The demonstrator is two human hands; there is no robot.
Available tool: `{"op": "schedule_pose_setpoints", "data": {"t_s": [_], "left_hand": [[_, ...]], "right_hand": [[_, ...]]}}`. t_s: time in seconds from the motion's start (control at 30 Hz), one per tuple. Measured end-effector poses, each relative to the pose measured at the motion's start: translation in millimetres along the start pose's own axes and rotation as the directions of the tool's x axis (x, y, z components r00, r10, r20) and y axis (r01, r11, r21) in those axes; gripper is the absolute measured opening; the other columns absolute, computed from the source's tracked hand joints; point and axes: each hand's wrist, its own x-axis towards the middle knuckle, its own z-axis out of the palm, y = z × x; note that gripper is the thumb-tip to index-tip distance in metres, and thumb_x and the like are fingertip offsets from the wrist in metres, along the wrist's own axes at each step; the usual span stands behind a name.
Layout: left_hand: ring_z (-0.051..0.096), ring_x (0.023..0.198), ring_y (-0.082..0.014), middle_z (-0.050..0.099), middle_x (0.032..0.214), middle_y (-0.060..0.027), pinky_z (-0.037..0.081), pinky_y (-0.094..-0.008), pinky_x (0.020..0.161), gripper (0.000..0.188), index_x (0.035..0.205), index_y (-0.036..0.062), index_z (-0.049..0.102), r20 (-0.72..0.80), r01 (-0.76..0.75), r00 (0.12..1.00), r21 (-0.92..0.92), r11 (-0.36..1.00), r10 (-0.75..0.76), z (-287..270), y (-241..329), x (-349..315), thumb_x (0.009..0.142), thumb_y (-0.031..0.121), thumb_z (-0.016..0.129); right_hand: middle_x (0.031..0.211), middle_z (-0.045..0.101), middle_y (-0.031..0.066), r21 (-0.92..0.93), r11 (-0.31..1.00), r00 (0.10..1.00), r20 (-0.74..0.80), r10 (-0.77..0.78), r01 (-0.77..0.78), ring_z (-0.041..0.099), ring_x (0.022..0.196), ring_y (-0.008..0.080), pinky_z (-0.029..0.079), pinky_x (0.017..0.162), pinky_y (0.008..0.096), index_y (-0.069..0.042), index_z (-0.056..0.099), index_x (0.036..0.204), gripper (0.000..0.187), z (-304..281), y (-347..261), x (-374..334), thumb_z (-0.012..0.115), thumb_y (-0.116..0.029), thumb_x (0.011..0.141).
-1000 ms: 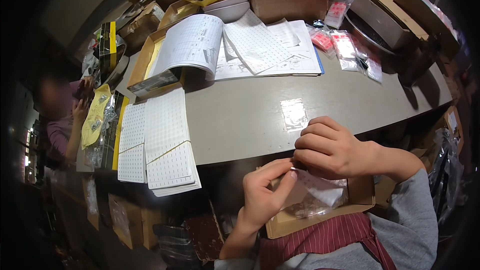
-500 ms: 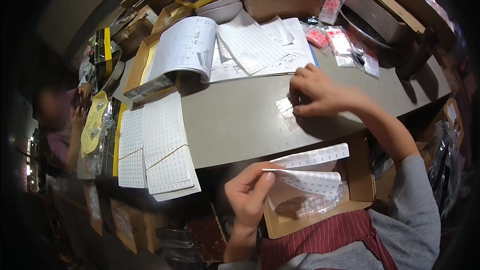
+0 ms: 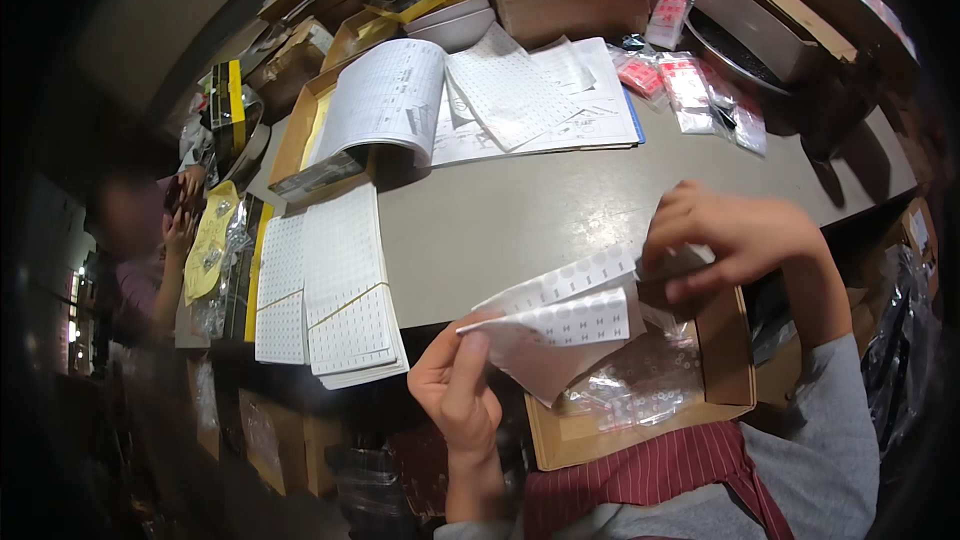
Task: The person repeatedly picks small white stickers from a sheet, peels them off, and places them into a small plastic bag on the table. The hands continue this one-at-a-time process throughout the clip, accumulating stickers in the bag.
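Note:
In front of me are white sticker sheets (image 3: 585, 320) printed with rows of small marks and round labels, curling apart at their right ends. My left hand (image 3: 460, 390) pinches their left end between thumb and fingers. At the right end, my right hand (image 3: 735, 240) is closed, with a pale piece of the sheet showing between its thumb and curled fingers. Below the sheets, an open cardboard box (image 3: 725, 365) rests at my lap, and clear plastic bags (image 3: 645, 385) with small round labels lie in it. The sheets hide part of the box.
Banded stacks of printed sheets (image 3: 345, 280) lie at the table's left edge. Farther back are an open binder of drawings (image 3: 590, 130), a shallow carton (image 3: 300, 175) and red-and-white packets (image 3: 685, 90). Another person's hands (image 3: 185, 210) are at far left, near a yellow sheet (image 3: 212, 240).
My right hand has left the small clear bag on the table and moved right and toward me, to the sheets. My left hand has shifted slightly left, and the sheets are more spread.

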Motion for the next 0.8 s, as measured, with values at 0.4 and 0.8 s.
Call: {"op": "schedule_pose_setpoints", "data": {"t_s": [0.4, 0.8], "left_hand": [[0.066, 0.095, -0.0158, 0.074, 0.103, -0.0118, 0.049, -0.0259, 0.086, 0.024, 0.114, -0.0097, 0.074, 0.178, 0.043, 0.982, 0.084, 0.996, -0.058, 32.0, 9.6, -5.5, 0.095, 0.000, 0.061], [0.067, 0.102, -0.0219, 0.072, 0.109, -0.0178, 0.048, -0.0309, 0.094, 0.023, 0.105, -0.0105, 0.073, 0.201, -0.082, 0.978, 0.120, 0.989, 0.057, 31.0, 14.0, -7.4, 0.089, 0.003, 0.064]], "right_hand": [[0.134, 0.061, 0.0193, -0.074, 0.985, 0.759, -0.628, -0.169, 0.158, 0.066, 0.114, 0.0342, 0.055, 0.095, 0.0382, -0.001, 0.061, 0.134, 0.062, 39.2, -23.4, 3.3, 0.063, 0.011, 0.074], [0.100, 0.077, 0.0106, 0.392, 0.899, 0.654, -0.735, 0.178, 0.196, 0.072, 0.089, 0.0154, 0.057, 0.082, 0.0291, 0.002, 0.074, 0.115, 0.022, 46.4, -27.7, -10.4, 0.067, -0.003, 0.095]]}}
